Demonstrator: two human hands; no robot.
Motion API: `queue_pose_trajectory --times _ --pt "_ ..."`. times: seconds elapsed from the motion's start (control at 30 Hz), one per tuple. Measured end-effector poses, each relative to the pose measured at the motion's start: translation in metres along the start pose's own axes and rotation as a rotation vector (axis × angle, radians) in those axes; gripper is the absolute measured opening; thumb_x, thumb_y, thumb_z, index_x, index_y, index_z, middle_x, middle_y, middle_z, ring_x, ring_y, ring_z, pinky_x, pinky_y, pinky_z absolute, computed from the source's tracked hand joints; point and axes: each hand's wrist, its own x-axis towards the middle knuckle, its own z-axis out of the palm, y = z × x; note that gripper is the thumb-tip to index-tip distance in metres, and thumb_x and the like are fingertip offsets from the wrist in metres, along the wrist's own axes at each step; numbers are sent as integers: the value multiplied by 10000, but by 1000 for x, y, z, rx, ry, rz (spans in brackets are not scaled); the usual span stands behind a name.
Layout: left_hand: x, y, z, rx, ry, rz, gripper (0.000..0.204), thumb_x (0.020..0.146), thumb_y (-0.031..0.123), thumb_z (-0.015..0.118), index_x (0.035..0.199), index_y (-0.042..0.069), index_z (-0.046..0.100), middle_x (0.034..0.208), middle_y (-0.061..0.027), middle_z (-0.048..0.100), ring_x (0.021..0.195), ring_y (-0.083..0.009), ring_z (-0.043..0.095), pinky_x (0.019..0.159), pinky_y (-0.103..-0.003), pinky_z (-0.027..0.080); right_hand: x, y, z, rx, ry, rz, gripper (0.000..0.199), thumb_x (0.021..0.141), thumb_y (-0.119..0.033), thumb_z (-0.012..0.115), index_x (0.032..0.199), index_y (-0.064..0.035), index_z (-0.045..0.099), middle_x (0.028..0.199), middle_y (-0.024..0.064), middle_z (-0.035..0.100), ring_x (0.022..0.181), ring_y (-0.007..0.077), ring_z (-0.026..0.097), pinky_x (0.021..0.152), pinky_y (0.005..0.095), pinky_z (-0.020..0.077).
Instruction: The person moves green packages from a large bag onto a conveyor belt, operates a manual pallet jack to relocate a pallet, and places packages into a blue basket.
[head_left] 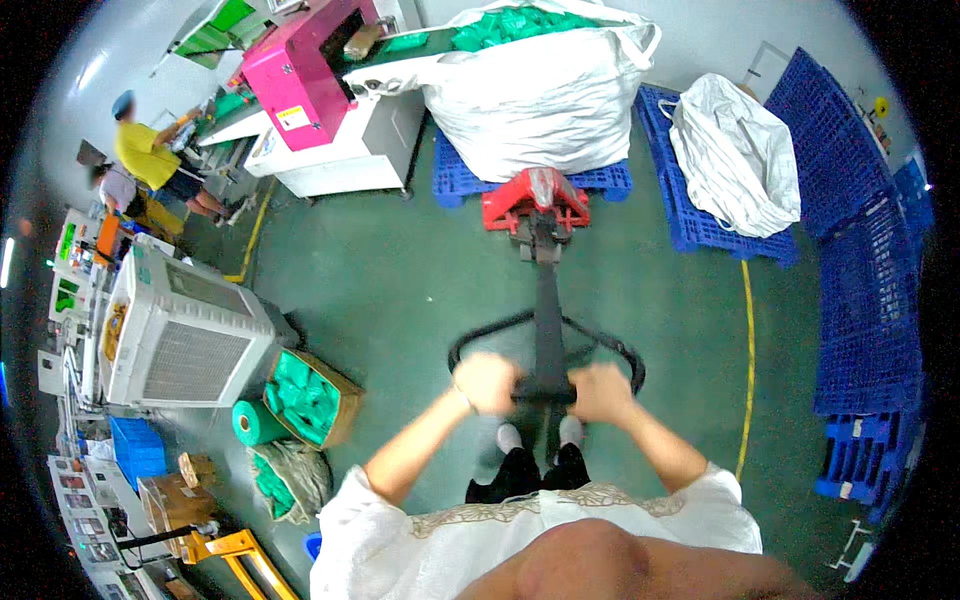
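My left hand (487, 383) and my right hand (601, 394) are both closed round the black handle (544, 388) of a red pallet jack (538, 200), one on each side of its shaft. Both hands are slightly blurred. The shaft runs straight away from me to the red body, which stands against a blue pallet (453, 172); its forks are hidden. On that pallet rests a large white bulk bag (535, 105), its open top full of green packets (515, 27).
A second blue pallet (690, 225) at the right carries a slack white bag (735, 155). Blue pallets (868, 290) stand stacked along the right wall. Left are a pink-and-white machine (300, 85), a white cooler unit (190, 335) and a carton of green packets (310, 398). Two people work far left.
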Motion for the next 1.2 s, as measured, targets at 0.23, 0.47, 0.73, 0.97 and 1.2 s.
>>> queue_pose_trajectory --times 0.23,0.47,0.73,0.97,1.2 --pt "-2 36 151 -158 -325 -212 350 757 193 594 1103 143 616 961 -129 668 917 -306 640 790 -413 512 -28 27 152 63 -245 36 380 658 -324 665 904 -53 561 817 164 638 810 356 623 698 474 491" --pt "22 23 -7 28 206 -31 235 568 291 666 709 103 663 701 -148 645 688 -326 642 609 -443 512 -17 14 -40 -147 164 27 354 600 -358 700 824 -89 653 798 134 664 757 296 649 655 400 521" --pt "6 59 126 -86 -53 -52 334 588 258 648 890 121 683 897 -155 669 865 -326 644 762 -434 515 -54 84 113 -153 -173 -66 484 625 -396 687 993 -86 638 936 140 656 910 318 622 776 432 500" --pt "35 26 -39 -26 109 18 317 510 278 673 742 63 652 746 -168 649 738 -333 642 639 -440 506 -30 54 -38 -142 180 -11 349 595 -351 676 871 -139 664 843 119 673 805 332 644 724 441 514" --pt "27 37 184 -74 -134 -109 337 555 278 682 816 66 677 812 -179 664 815 -318 650 681 -431 523 -65 68 125 43 -68 23 352 633 -322 642 922 -123 652 856 208 653 877 362 626 764 470 492"
